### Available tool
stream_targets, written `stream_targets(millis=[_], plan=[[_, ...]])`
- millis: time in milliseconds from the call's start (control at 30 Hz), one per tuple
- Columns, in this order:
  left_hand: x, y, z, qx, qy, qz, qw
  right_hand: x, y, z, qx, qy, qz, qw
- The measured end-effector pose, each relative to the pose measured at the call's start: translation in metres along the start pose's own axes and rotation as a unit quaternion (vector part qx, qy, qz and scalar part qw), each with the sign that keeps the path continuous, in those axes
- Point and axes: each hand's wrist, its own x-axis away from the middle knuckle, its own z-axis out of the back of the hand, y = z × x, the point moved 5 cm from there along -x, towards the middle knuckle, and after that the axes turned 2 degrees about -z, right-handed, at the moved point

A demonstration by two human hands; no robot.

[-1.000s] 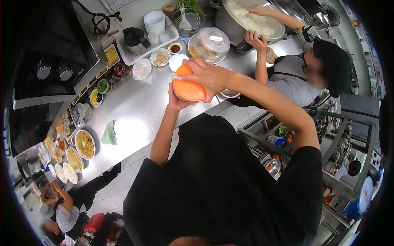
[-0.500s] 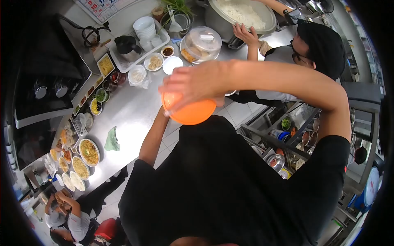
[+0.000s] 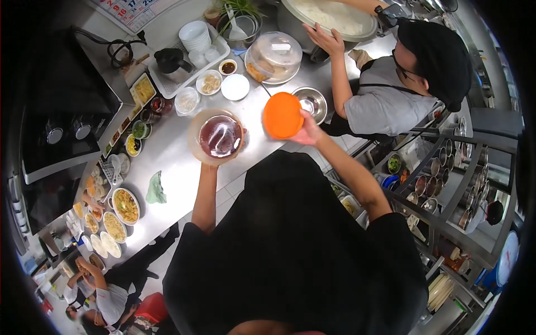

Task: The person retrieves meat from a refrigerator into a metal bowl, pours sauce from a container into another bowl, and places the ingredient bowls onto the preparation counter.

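Note:
My left hand [image 3: 212, 164] holds up a clear round tub [image 3: 220, 137] with dark reddish-brown liquid inside; most of its fingers are hidden behind the tub. To the right, my right hand [image 3: 309, 132] grips an orange round lid [image 3: 282, 115] by its edge, apart from the tub. Just beyond the lid, a steel bowl [image 3: 312, 103] rests on the counter. A white round dish [image 3: 235, 87] lies past the tub, beside a small bowl of dark sauce [image 3: 228, 67] and a dish of pale pieces [image 3: 209, 82].
A co-worker [image 3: 385, 95] stands at the right by a large pot of rice [image 3: 329, 19]. A domed clear cover [image 3: 274, 56] sits over a plate at the back. Oval food dishes [image 3: 125, 205] and a green cloth [image 3: 156, 188] lie on the left counter. Other people are at lower left.
The orange lid has come off the tub and moved right and up in my right hand. The tub's liquid now shows. The co-worker's near hand has lifted from the pot rim.

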Motion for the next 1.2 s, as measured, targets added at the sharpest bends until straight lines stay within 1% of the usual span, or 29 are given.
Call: stream_targets(millis=[67,167,200,233,267,300,400,433,500,533,600,633,667,700,767,833,933,967,1033,1133,1200], plan=[[0.005,0.003,0.0,0.003,0.0,0.004,1.0,-0.006,0.024,0.006,-0.07,0.008,0.002,0.998],[0.009,0.005,0.009,-0.005,0.012,0.001,1.0,-0.021,0.052,0.064,-0.069,0.059,0.0,0.996],[0.011,0.009,0.021,-0.021,0.028,-0.013,0.999,-0.019,0.058,0.088,0.009,0.175,0.024,0.984],[0.008,0.009,0.016,-0.037,0.045,-0.026,0.998,-0.014,0.059,0.099,0.088,0.287,0.045,0.953],[0.005,0.006,0.008,-0.025,0.026,-0.029,0.999,-0.003,0.057,0.109,0.165,0.395,0.064,0.902],[0.001,0.003,0.0,-0.013,0.007,-0.033,0.999,0.013,0.054,0.114,0.206,0.431,0.069,0.876],[-0.013,-0.002,0.008,-0.028,0.032,-0.06,0.997,0.058,0.033,0.111,0.099,0.516,0.117,0.843],[-0.018,-0.005,0.004,-0.029,0.046,-0.065,0.996,0.066,0.017,0.108,0.075,0.525,0.145,0.835],[-0.029,-0.008,0.019,-0.081,0.074,-0.058,0.992,0.064,-0.006,0.148,0.193,0.509,0.153,0.825],[-0.032,-0.012,0.022,-0.075,0.087,-0.055,0.992,0.06,-0.012,0.143,0.251,0.496,0.157,0.816],[-0.038,-0.018,0.025,-0.062,0.114,-0.049,0.99,0.064,-0.02,0.136,0.314,0.527,0.172,0.771],[-0.041,-0.019,0.031,-0.054,0.129,-0.045,0.989,0.067,-0.024,0.121,0.343,0.542,0.178,0.747],[-0.044,-0.019,0.038,-0.045,0.143,-0.042,0.988,0.066,-0.025,0.111,0.362,0.524,0.174,0.751],[-0.047,-0.018,0.041,-0.089,0.131,-0.029,0.987,0.067,-0.025,0.101,0.381,0.507,0.169,0.755],[-0.056,-0.019,0.042,-0.104,0.127,-0.025,0.986,0.07,-0.027,0.07,0.42,0.474,0.164,0.756],[-0.062,-0.019,0.04,-0.121,0.135,-0.02,0.983,0.073,-0.03,0.043,0.438,0.465,0.162,0.752],[-0.063,-0.015,0.025,-0.175,0.125,-0.004,0.977,0.073,-0.03,0.047,0.475,0.46,0.158,0.733],[-0.063,-0.012,0.024,-0.197,0.136,-0.004,0.971,0.072,-0.031,0.049,0.489,0.46,0.157,0.724],[-0.061,-0.005,0.023,-0.244,0.158,-0.003,0.957,0.074,-0.031,0.04,0.484,0.459,0.164,0.727],[-0.058,0.007,0.034,-0.229,0.155,0.015,0.961,0.071,-0.028,0.031,0.481,0.448,0.172,0.734],[-0.059,0.012,0.033,-0.246,0.143,0.022,0.958,0.07,-0.027,0.029,0.48,0.445,0.166,0.737]])
